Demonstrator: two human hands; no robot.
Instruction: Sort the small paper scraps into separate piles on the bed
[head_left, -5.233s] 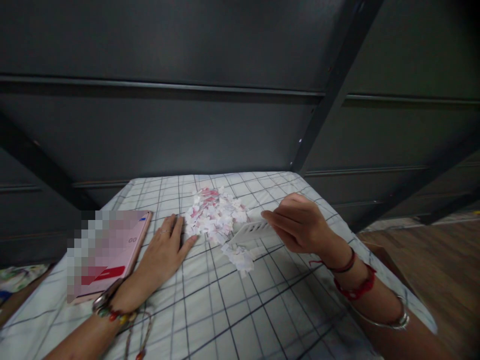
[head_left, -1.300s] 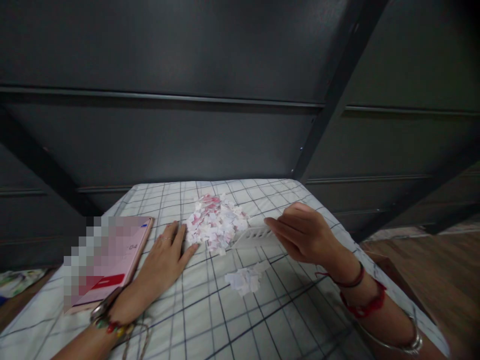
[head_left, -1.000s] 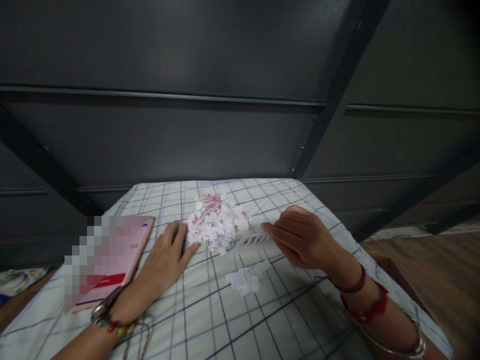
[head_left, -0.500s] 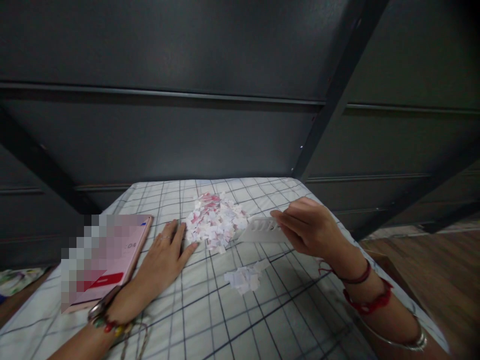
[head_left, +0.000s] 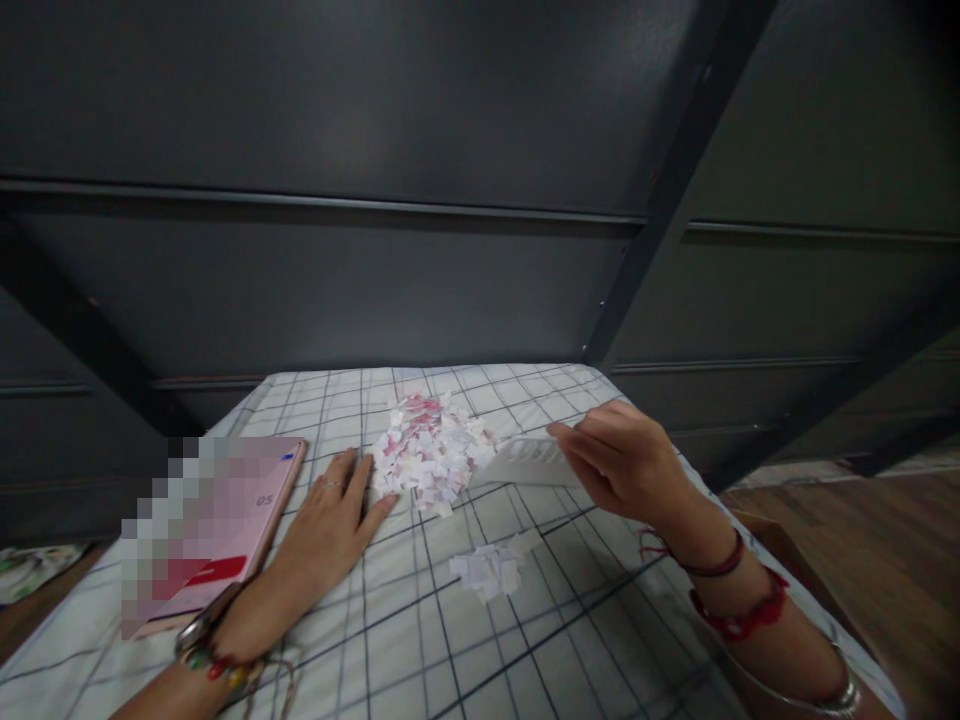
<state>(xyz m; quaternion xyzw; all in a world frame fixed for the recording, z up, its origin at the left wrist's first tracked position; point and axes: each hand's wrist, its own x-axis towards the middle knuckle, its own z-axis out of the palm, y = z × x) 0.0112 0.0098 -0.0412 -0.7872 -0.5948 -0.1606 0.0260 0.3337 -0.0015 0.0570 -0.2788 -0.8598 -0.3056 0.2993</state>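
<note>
Pinching a slotted card (head_left: pixel 526 470) is the right hand (head_left: pixel 624 460).

Illumination is dim and diffuse, with a cool grey cast. A soft sheen lies high on the dark panel (head_left: pixel 390 110) facing me; the top right corner falls to near black. The checked cloth (head_left: pixel 405 610) reads brighter, dulling toward the lower right, where soft shadow lies below my right hand (head_left: pixel 626 465) and forearm. Slots in the white slotted piece (head_left: pixel 529 465) I hold are smeared; fine detail in the paper scraps (head_left: pixel 431 455) is soft. Wide-angle distortion slants the panel's uprights outward toward the top. Coarse pixel blocks mask part of the pink device (head_left: pixel 251 530).
</note>
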